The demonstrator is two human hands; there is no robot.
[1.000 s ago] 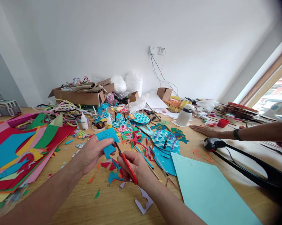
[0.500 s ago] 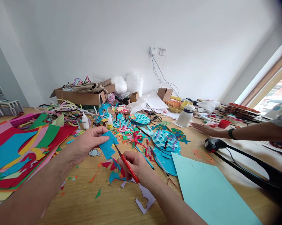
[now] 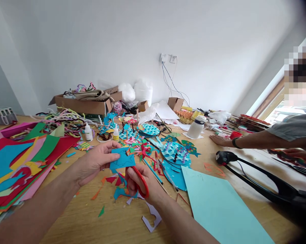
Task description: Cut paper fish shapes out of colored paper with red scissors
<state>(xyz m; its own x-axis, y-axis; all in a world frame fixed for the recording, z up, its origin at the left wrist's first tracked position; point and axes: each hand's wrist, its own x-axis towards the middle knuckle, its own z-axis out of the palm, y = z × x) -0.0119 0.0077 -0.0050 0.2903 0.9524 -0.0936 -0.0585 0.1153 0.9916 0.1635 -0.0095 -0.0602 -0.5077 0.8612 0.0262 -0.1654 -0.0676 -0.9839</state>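
Near the middle of the view, my left hand (image 3: 98, 162) pinches the left edge of a small blue paper piece (image 3: 122, 160) with dark drawn lines. My right hand (image 3: 142, 181) is closed round red-handled scissors (image 3: 143, 184), just below and right of that paper. The scissor blades are largely hidden by the paper and fingers. Under my hands lie blue, red and orange paper scraps (image 3: 117, 179) and a cut lilac scrap (image 3: 155, 217).
Coloured sheets (image 3: 7, 162) lie left, a pale turquoise sheet (image 3: 221, 206) right. Glue bottles (image 3: 88, 132), paper fish, a white bottle (image 3: 195, 128) and boxes stand behind. A black stand arm (image 3: 265, 176) and another person's arm (image 3: 254, 138) reach in from the right.
My left hand has turned the blue paper to a flatter angle. The scissors have turned in my right hand. The other person has leaned further into view at the right.
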